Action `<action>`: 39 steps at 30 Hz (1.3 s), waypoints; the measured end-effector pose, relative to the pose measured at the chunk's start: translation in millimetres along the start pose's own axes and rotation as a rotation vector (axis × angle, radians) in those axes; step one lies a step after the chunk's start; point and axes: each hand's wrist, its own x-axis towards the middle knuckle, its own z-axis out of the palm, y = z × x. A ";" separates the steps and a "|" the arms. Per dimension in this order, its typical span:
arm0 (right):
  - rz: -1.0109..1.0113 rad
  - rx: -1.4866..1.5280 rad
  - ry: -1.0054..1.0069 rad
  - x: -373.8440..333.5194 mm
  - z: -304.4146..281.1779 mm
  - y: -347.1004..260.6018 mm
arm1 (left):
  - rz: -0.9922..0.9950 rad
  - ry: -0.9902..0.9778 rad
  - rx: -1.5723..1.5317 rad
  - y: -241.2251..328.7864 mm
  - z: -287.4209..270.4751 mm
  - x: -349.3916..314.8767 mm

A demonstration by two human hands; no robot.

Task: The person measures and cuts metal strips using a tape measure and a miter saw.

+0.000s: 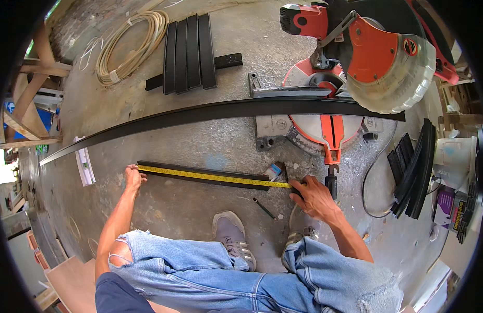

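Observation:
A yellow tape measure [215,177] is stretched along a short black metal bar [200,180] lying on the floor in front of my shoes. My left hand [133,178] is closed at the bar's left end, its fingers pinching the tape's tip. Past the bar's right end, my right hand [315,198] grips the tape's other end; the case is mostly hidden under the fingers. Near the bar's right end lies a small blue-and-white item [273,171] whose kind I cannot make out. A dark pen-like stick [264,208] rests between the bar and my shoes.
An orange miter saw [374,52] stands at the upper right, a long black bar [200,116] across its base. Several black strips [189,55] and a coiled hose [107,57] lie at the back. Curved black pieces [420,172] and a white bucket [453,156] are at right.

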 end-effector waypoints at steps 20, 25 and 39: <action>-0.015 -0.043 0.021 1.4 4.2 -8.3 | 0.213 0.241 0.328 -16.3 -7.8 3.8; 0.015 -0.026 0.021 -2.8 5.7 -1.4 | 0.770 0.453 0.593 38.2 40.6 -59.7; 0.027 -0.013 0.003 -1.6 0.8 -8.2 | 1.438 -0.613 1.076 88.7 92.9 -130.5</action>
